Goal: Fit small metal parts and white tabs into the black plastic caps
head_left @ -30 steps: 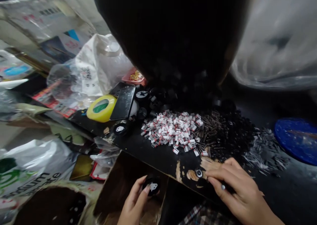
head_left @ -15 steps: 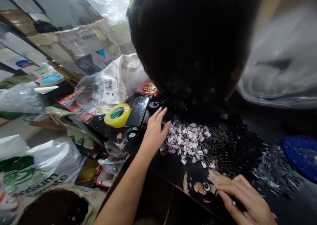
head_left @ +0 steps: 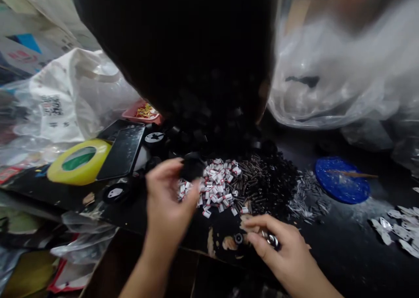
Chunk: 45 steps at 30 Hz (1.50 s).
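Observation:
Between the thumb and fingers of my left hand (head_left: pixel 168 204) is a round black part (head_left: pixel 192 168), blurred by motion. It hangs just over the left side of a pile of small white pieces with red ends (head_left: pixel 219 186). My right hand (head_left: pixel 283 245) is closed around a small tool with a shiny metal and black body (head_left: pixel 271 240); its kind is unclear. By those fingertips, a small dark ring-shaped piece (head_left: pixel 238 238) sits on the black worktable (head_left: pixel 327 254). Springs or screw-like metal pieces (head_left: pixel 250 175) lie beside the white pile, with tiny black parts (head_left: pixel 278 180) to their right.
A dark, open sack-like container (head_left: pixel 183 49) spills black parts at the back. Yellow tape (head_left: pixel 80 161), a phone (head_left: pixel 121 153) and a black disc (head_left: pixel 116 193) lie left. Rightward are grey slivers (head_left: pixel 309 197), a blue lid with a stick (head_left: pixel 342 184) and metal plates (head_left: pixel 402 228).
My left hand, formerly open near the black parts, now grips a round black part and has come nearer. The view has swung right. My right hand stays by the ring-shaped piece.

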Each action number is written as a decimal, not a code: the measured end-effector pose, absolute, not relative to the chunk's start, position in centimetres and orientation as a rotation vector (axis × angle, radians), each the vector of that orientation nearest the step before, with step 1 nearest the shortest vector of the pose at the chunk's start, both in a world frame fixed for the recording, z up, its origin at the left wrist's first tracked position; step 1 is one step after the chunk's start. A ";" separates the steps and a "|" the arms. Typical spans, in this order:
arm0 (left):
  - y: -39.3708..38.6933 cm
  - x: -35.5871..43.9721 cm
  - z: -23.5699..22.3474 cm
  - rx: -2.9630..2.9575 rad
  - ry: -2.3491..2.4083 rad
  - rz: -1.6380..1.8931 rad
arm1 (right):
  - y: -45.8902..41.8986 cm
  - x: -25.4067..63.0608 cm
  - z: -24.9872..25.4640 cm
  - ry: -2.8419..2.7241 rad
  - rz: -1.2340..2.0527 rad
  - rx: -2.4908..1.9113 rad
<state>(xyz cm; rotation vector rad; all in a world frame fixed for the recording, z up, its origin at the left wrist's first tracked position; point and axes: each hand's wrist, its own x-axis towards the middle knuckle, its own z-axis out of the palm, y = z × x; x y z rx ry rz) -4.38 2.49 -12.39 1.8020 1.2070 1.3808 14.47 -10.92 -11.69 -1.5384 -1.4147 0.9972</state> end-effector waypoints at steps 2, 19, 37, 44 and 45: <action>-2.2 -2.8 -13.1 1.916 0.981 1.168 | -10.6 14.5 -10.8 -1.304 1.198 -1.571; -5.5 -4.9 -14.8 0.755 1.074 0.791 | -8.1 13.2 -11.0 -1.935 0.673 -1.874; -5.3 -2.2 -14.9 0.441 0.942 0.946 | -7.4 13.5 -12.7 -2.093 0.329 -2.011; -5.6 -0.7 -14.4 0.413 0.855 0.842 | -8.4 15.4 -11.3 -1.836 0.590 -2.062; -5.6 -0.5 -14.4 0.421 0.845 0.827 | -8.5 15.5 -11.3 -1.819 0.610 -2.052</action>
